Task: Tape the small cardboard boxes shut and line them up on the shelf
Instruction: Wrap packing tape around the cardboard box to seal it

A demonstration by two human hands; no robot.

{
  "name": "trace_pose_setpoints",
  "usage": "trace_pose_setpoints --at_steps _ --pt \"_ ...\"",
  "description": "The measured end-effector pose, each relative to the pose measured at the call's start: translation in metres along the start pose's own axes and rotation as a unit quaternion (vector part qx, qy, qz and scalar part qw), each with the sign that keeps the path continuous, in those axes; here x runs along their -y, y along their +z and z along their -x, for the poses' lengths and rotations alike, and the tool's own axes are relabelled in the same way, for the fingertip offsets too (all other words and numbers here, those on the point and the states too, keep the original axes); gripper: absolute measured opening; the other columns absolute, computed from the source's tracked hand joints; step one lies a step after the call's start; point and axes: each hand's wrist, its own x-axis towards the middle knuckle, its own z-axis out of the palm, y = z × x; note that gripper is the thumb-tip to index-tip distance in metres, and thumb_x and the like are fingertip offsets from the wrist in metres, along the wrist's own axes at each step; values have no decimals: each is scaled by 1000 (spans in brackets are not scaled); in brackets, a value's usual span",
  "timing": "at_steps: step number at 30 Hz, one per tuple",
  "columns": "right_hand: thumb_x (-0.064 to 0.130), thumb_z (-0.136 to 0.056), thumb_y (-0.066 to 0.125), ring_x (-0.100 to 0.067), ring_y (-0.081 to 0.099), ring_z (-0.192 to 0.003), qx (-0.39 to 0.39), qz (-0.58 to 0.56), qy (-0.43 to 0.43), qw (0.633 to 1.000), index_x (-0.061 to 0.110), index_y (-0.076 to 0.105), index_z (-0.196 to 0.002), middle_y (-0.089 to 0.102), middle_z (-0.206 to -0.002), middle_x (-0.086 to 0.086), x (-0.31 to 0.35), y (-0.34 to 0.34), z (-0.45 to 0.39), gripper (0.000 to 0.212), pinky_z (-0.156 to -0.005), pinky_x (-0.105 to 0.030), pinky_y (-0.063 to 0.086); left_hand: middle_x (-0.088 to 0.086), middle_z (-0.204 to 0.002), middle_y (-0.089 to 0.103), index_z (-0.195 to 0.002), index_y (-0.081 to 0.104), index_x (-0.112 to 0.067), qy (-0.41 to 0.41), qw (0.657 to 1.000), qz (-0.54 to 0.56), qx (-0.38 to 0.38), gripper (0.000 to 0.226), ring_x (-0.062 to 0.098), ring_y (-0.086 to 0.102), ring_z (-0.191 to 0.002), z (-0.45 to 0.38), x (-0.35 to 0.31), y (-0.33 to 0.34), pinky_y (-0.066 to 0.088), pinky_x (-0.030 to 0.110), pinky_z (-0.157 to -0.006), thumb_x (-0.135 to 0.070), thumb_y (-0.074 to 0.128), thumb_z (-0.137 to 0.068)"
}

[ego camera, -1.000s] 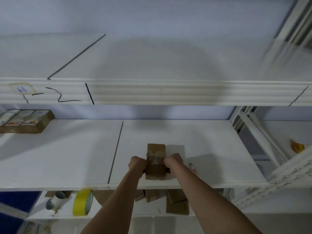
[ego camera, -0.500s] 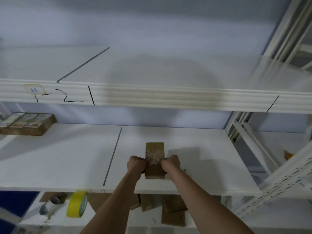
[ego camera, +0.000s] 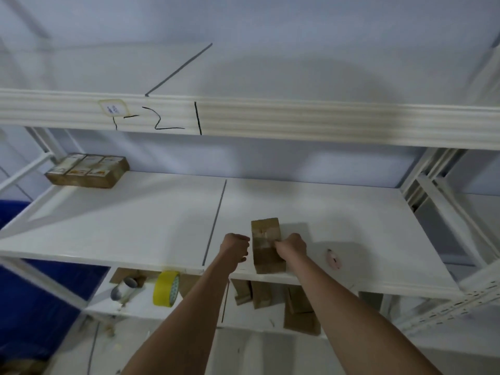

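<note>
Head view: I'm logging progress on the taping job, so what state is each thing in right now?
Small cardboard box: on the middle shelf near its front edge, clear tape across its top.
Left hand: curled, just left of the box, apparently not touching it.
Right hand: fingers on the box's taped top.
Finished boxes: grouped at the shelf's back left.
Yellow tape roll: standing on edge on the lower shelf.

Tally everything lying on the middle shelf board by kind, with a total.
1 cardboard box, at the front edge
1 labelled block of boxes, back left; its separate boxes cannot be counted
1 small pink object, right of the box
Total: 3
</note>
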Motion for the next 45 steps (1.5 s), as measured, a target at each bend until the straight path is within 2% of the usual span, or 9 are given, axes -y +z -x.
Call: trace_pose_setpoints --at_steps 8,12,15,18,21,26,30,34,45 --pt "47 -90 66 -35 58 -111 -105 18 66 992 5 56 -119 61 -121 -17 13 29 11 52 -96 -44 49 15 -104 73 -102 75 -8 19 993 -2 -112 24 35 69 -97 -9 18 -69 59 37 -81 -13 55 -89" --pt "26 -88 65 -41 48 -117 -249 26 -1 968 4 47 -124 49 -130 -23 32 65 39 46 -99 -49 39 9 -62 59 -59 55 -9 0 982 -24 -187 23 28 51 -55 0 25 -101 41 26 -54 -2 51 -81" --pt "17 -87 64 -39 51 -115 -274 3 -61 960 5 55 -117 55 -122 -19 47 98 58 33 -98 -45 38 11 -62 55 -63 51 -6 -34 973 -23 -227 20 29 51 -56 2 40 -131 39 27 -57 -9 50 -83" --pt "12 -88 63 -33 59 -108 -210 -69 -93 971 8 59 -109 63 -113 -13 61 135 73 22 -95 -44 48 19 -93 67 -102 60 0 -64 969 -41 -234 31 37 64 -85 -5 63 -159 44 33 -65 -25 54 -85" --pt "14 -92 60 -25 66 -88 -87 -73 -81 990 5 65 -96 68 -94 -8 65 168 83 11 -72 -30 52 19 -108 64 -118 47 0 -86 975 -45 -202 43 35 61 -91 -7 83 -179 45 31 -62 -30 55 -89" --pt "14 -88 60 -29 69 -88 51 -88 0 995 7 63 -94 69 -99 -11 66 218 91 10 -71 -32 59 24 -104 65 -114 58 4 -76 981 -57 -170 44 36 65 -94 -13 109 -197 49 34 -67 -32 61 -89" --pt "20 -87 61 -32 70 -91 95 -106 62 988 4 63 -111 68 -104 -11 67 240 90 29 -81 -44 62 8 -85 62 -88 61 -9 -83 995 -30 -49 28 27 62 -81 -14 118 -207 50 33 -70 -36 68 -92" --pt "32 -87 67 -32 66 -99 99 -149 84 980 4 59 -112 65 -109 -11 73 247 91 38 -86 -45 60 9 -94 66 -91 59 -12 -83 996 -10 -20 24 26 66 -89 -23 121 -213 56 39 -85 -30 74 -90" --pt "30 -69 91 -32 63 -100 143 -296 242 913 8 64 -114 67 -112 -11 80 274 71 57 -95 -45 54 19 -101 73 -107 62 -1 -142 988 68 10 43 32 74 -88 -29 119 -214 61 47 -81 -27 83 -80"
